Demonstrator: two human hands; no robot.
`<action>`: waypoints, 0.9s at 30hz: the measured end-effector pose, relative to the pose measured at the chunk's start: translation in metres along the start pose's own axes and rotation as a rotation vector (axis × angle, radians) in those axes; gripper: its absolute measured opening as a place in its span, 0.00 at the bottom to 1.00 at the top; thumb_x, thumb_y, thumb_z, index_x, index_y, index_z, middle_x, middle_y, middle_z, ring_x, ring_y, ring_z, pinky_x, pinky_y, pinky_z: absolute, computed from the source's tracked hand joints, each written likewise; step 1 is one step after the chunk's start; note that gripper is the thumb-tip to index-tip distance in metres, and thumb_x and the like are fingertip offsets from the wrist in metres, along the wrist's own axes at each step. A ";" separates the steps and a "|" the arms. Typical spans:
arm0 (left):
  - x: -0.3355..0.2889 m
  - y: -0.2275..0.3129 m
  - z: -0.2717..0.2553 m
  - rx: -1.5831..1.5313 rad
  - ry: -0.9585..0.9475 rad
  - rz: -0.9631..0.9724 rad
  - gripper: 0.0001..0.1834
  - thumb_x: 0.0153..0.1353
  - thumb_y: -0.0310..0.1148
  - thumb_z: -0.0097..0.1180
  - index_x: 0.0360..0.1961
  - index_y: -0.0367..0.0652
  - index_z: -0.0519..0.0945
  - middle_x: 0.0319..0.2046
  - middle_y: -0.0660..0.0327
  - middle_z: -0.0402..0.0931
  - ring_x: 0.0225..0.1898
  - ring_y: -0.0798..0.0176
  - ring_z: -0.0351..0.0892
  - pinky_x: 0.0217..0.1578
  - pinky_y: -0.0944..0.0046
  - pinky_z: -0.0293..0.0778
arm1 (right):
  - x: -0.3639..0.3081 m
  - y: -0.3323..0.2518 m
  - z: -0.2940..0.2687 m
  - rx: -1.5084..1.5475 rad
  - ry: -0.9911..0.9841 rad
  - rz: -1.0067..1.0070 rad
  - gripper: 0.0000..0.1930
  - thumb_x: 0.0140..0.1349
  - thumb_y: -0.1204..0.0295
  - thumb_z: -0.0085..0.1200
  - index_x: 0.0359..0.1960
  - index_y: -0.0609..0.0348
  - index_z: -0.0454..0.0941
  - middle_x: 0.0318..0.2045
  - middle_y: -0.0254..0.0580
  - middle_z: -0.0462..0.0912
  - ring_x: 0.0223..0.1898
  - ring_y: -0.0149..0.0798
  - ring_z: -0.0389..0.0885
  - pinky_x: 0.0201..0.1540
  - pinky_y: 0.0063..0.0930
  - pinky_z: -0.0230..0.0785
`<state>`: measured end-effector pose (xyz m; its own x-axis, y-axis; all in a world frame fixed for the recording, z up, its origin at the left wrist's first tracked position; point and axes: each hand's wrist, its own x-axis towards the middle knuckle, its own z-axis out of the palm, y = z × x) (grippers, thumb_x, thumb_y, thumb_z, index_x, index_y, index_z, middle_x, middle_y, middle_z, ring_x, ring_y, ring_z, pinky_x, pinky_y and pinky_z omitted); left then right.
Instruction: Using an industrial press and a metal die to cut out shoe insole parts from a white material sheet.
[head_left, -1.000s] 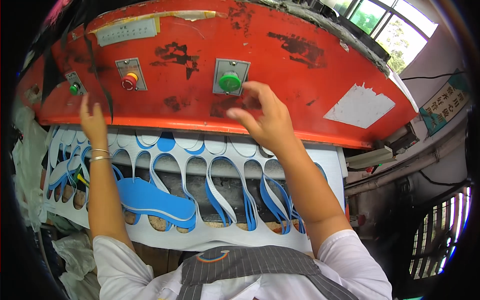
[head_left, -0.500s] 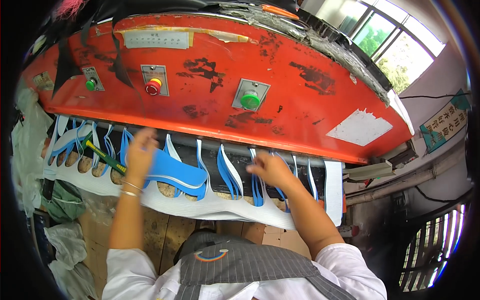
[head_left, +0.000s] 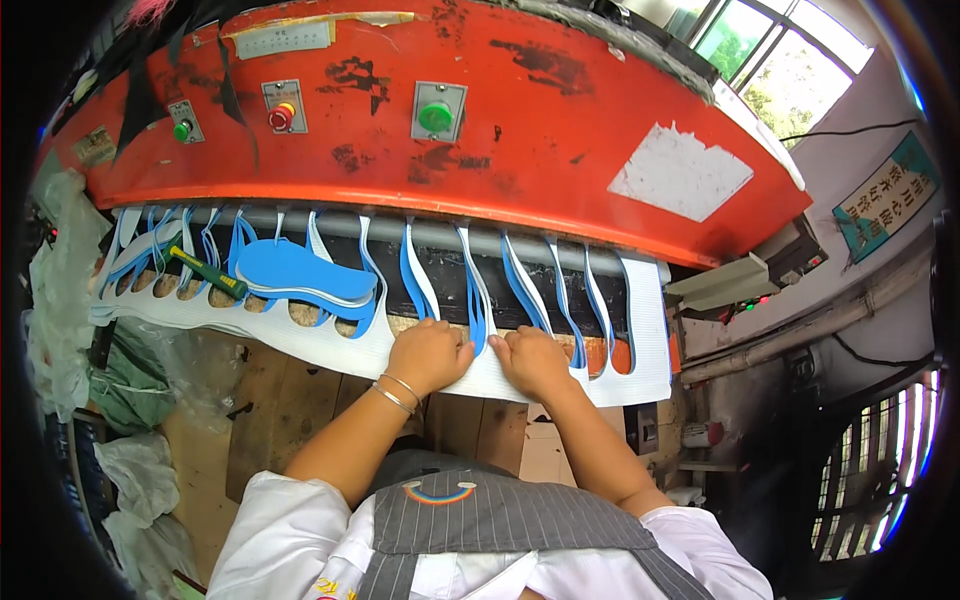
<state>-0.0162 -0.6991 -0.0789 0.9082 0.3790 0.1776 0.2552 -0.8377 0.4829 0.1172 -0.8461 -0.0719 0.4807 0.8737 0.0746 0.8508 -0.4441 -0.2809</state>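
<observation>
A long white-and-blue foam sheet [head_left: 250,322] with a row of sole-shaped cut-outs lies along the front of a red machine. Near its middle, my left hand [head_left: 430,358] has its fingers curled over the strip between the cut-outs and the near edge. Close on the right, my right hand [head_left: 537,362] grips the same strip, the two thumbs facing each other. Fingertips of both hands are partly hidden. Left of my hands, a small stack of blue and white foam soles [head_left: 305,270] rests on the sheet. Beside it lies a tool with a green and yellow handle [head_left: 210,272].
The red machine front [head_left: 330,120] rises just beyond the sheet, bearing a large green button [head_left: 436,117], a red button [head_left: 282,117] and a small green one [head_left: 183,130]. Plastic bags [head_left: 140,480] hang at the left. A metal bracket [head_left: 725,283] juts out at the right.
My left hand has left the stack of blue soles and come right and nearer to the sheet's edge. My right hand has moved down beside it. The view has shifted slightly.
</observation>
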 end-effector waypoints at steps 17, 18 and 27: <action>0.056 0.039 0.008 -0.273 0.200 0.207 0.10 0.55 0.34 0.62 0.38 0.43 0.82 0.35 0.55 0.78 0.41 0.48 0.76 0.43 0.55 0.74 | 0.025 0.078 -0.048 0.219 0.149 -0.347 0.12 0.55 0.71 0.60 0.41 0.61 0.80 0.41 0.48 0.81 0.45 0.53 0.78 0.47 0.41 0.72; 0.066 0.039 0.027 -0.301 0.268 0.231 0.11 0.54 0.33 0.63 0.38 0.42 0.81 0.36 0.55 0.78 0.41 0.48 0.76 0.43 0.55 0.73 | 0.034 0.088 -0.031 0.196 0.192 -0.404 0.12 0.53 0.72 0.60 0.40 0.60 0.80 0.40 0.47 0.81 0.44 0.52 0.78 0.47 0.41 0.72; 0.067 -0.012 0.176 -0.301 0.034 0.324 0.13 0.52 0.36 0.65 0.22 0.42 0.73 0.26 0.59 0.69 0.33 0.52 0.72 0.34 0.55 0.69 | 0.050 0.172 0.089 0.306 -0.135 -0.729 0.09 0.47 0.72 0.65 0.23 0.56 0.75 0.27 0.39 0.73 0.36 0.45 0.71 0.38 0.34 0.68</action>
<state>0.0999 -0.7333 -0.2236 0.9128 0.1323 0.3864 -0.1535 -0.7656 0.6248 0.2688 -0.8618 -0.2015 -0.2204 0.9481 0.2293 0.8355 0.3048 -0.4571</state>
